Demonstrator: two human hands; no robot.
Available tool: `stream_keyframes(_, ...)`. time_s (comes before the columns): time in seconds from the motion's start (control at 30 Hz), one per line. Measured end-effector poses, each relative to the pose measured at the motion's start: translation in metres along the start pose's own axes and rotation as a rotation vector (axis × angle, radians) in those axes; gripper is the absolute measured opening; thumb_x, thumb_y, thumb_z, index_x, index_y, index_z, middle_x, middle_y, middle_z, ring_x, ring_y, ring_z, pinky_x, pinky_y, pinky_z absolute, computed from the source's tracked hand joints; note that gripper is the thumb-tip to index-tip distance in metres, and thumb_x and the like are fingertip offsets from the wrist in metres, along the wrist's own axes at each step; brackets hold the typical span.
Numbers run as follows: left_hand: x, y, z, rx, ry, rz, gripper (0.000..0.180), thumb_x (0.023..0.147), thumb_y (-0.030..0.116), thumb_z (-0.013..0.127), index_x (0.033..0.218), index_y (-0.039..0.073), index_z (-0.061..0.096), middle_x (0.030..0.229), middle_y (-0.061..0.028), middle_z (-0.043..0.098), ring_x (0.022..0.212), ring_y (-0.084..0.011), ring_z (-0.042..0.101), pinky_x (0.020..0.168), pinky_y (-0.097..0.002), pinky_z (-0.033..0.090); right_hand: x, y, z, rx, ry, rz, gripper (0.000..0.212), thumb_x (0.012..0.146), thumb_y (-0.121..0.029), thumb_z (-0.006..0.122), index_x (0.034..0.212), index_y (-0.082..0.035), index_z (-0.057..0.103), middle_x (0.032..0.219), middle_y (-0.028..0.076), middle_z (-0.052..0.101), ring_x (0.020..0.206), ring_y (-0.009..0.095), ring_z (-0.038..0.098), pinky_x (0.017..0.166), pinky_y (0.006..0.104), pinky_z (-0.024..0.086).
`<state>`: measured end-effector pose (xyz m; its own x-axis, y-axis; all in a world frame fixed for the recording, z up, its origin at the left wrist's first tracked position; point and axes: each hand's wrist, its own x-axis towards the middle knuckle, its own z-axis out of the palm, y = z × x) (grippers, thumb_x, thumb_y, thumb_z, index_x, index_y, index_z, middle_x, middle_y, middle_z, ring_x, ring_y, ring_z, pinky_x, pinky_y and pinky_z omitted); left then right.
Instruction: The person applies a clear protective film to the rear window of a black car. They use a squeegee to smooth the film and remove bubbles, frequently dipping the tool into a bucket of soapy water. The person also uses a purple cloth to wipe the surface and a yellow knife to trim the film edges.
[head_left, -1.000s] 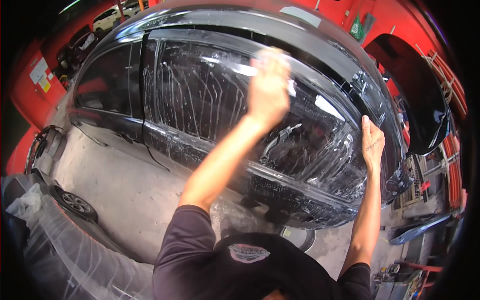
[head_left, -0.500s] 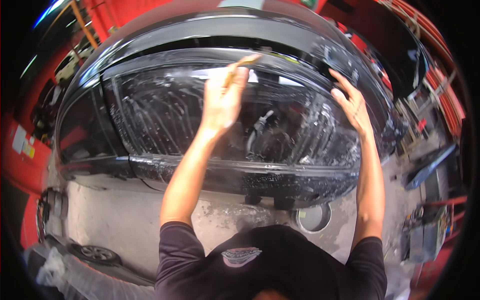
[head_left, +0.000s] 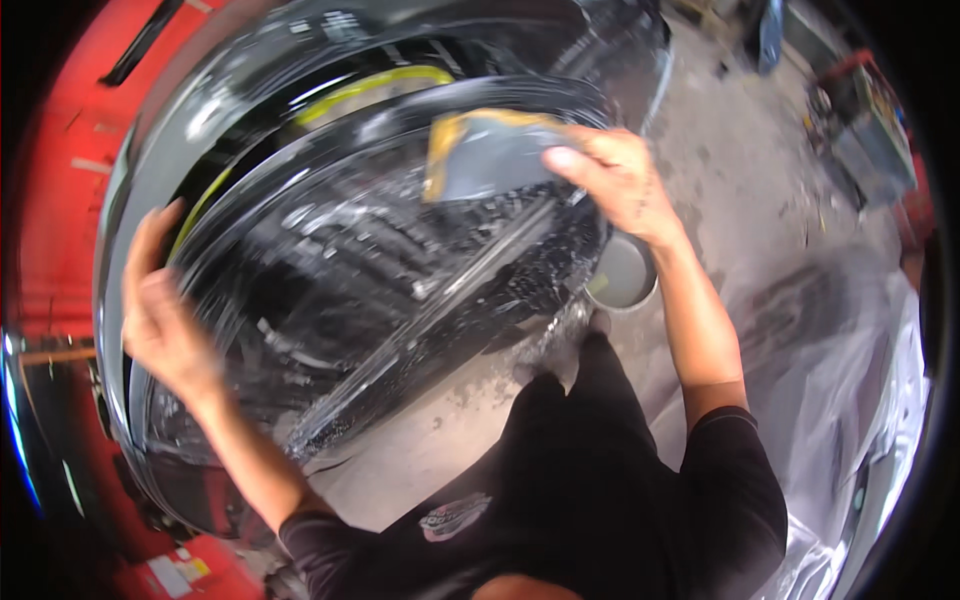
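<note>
My right hand (head_left: 620, 180) pinches the edge of a limp grey sheet with yellow-orange edges, which looks like sandpaper (head_left: 495, 155). It hangs over the wet window part of a black car door (head_left: 330, 260), streaked with whitish water and drops. My left hand (head_left: 165, 310), blurred, is by the upper frame of the door at the left. Its thumb and fingers are apart, and nothing shows between them.
Behind the door frame lies a dark gap with a yellow-green strip (head_left: 375, 88). A round grey bucket (head_left: 622, 275) stands on the concrete floor by my feet. Clear plastic sheeting (head_left: 850, 400) covers something at the right. A grey cabinet (head_left: 868, 125) stands at the far right.
My view has turned to the right. The yellowish sheet at my left hand earlier is now in my right hand, spread out. My left hand has moved leftward along the door.
</note>
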<state>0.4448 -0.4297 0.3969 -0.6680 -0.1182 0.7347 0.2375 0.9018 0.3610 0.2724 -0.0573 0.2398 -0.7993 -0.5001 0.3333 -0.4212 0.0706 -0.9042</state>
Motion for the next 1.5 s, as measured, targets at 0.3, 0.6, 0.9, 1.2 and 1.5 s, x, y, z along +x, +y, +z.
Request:
stream_keyframes(0.3, -0.008, -0.138, -0.067, 1.295, 0.101, 0.132, 0.034, 0.112, 0.021, 0.053, 0.136, 0.009, 0.073, 0.106, -0.0170, 0.081, 0.089, -0.0299, 0.078, 0.074, -0.0438, 0.059, -0.283, 0.458, -0.017, 0.292, 0.672, 0.866, 0.032, 0.101, -0.015, 0.070, 0.127, 0.002, 0.063, 0.102, 0.012, 0.077, 0.087, 0.022, 0.078, 0.065, 0.0327, 0.064)
stream_keyframes(0.6, 0.002, -0.113, 0.018, 1.361, -0.064, 0.343, 0.033, 0.110, 0.021, 0.054, 0.134, 0.010, 0.074, 0.110, -0.0171, 0.081, 0.090, -0.0304, 0.078, 0.072, -0.0439, 0.059, -0.351, 0.742, 0.044, -0.787, -0.360, 1.128, 0.050, 0.099, -0.008, 0.056, 0.149, -0.010, 0.057, 0.109, 0.024, 0.077, 0.096, 0.038, 0.079, 0.080, 0.0477, 0.065)
stream_keyframes(0.9, 0.007, -0.094, 0.088, 1.352, -0.114, 0.381, 0.034, 0.109, 0.018, 0.053, 0.134, 0.009, 0.073, 0.113, -0.0177, 0.080, 0.093, -0.0320, 0.078, 0.076, -0.0448, 0.060, -0.424, 0.892, 0.100, -0.807, -0.311, 1.083, 0.033, 0.103, -0.012, 0.050, 0.132, -0.013, 0.065, 0.114, 0.030, 0.075, 0.101, 0.041, 0.078, 0.084, 0.0502, 0.064)
stream_keyframes(1.2, 0.023, -0.124, 0.050, 1.294, -0.038, 0.357, 0.034, 0.109, 0.015, 0.052, 0.135, 0.008, 0.072, 0.117, -0.0182, 0.079, 0.096, -0.0337, 0.078, 0.080, -0.0456, 0.061, -0.442, 0.835, 0.101, 0.322, 0.543, 1.145, 0.022, 0.101, -0.008, 0.067, 0.120, 0.000, 0.072, 0.105, 0.020, 0.077, 0.094, 0.035, 0.078, 0.080, 0.0494, 0.066)
stream_keyframes(1.5, 0.007, -0.157, -0.066, 1.299, 0.209, 0.205, 0.034, 0.108, 0.012, 0.051, 0.135, 0.007, 0.071, 0.120, -0.0188, 0.079, 0.099, -0.0354, 0.079, 0.085, -0.0465, 0.062, -0.276, 0.469, -0.048, 0.951, 0.682, 0.872, 0.053, 0.093, -0.003, 0.077, 0.142, -0.001, 0.057, 0.127, 0.011, 0.067, 0.115, 0.024, 0.068, 0.087, 0.0438, 0.068)
